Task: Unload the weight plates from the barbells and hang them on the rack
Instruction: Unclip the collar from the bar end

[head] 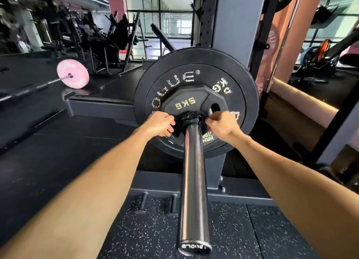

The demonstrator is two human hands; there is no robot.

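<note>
A steel barbell sleeve (193, 181) points straight at me. On it sit a small black 5KG plate (186, 102) and, behind that, a large black plate (194, 64). A black collar (191, 116) clamps the sleeve against the small plate. My left hand (160, 123) curls its fingers round the collar's left side. On the collar's right side, my right hand (221, 125) pinches a tab. The grey rack upright (233, 21) rises just behind the plates.
A second barbell with a pink plate (72, 76) lies on the floor at the left. Pink and coloured plates (272, 45) hang on the rack at the right. Two short pegs (144, 202) stick up from the rack base below the sleeve. Gym machines fill the background.
</note>
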